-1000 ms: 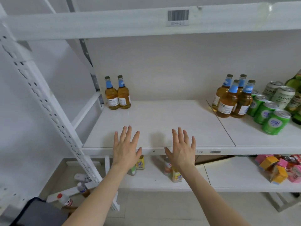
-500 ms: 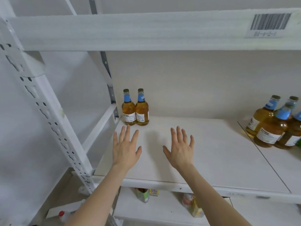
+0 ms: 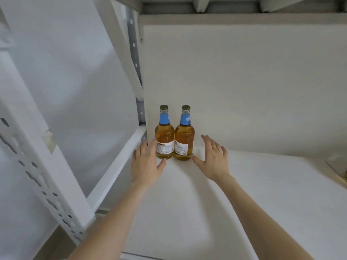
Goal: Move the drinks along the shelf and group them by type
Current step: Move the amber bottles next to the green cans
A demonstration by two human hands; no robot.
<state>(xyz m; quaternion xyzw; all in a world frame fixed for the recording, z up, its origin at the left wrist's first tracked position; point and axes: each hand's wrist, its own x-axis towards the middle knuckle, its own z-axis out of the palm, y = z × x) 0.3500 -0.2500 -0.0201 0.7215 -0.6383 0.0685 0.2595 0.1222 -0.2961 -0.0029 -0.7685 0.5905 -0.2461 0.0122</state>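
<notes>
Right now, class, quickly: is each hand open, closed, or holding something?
Left hand: open, fingers spread, beside the left bottle, gripping nothing.
Right hand: open, fingers spread, beside the right bottle, gripping nothing.

I log two alike: amber glass bottle at 9 o'clock of the pair (image 3: 164,136) and amber glass bottle at 3 o'clock (image 3: 184,137), each with sky-blue neck band, white body label with dark print, olive-gold cap. White flat shelf board (image 3: 244,194): plain. White steel upright (image 3: 40,166) at 8 o'clock: rows of dark slots. Grey metal rear post (image 3: 133,54) at 11 o'clock: dark round holes.
</notes>
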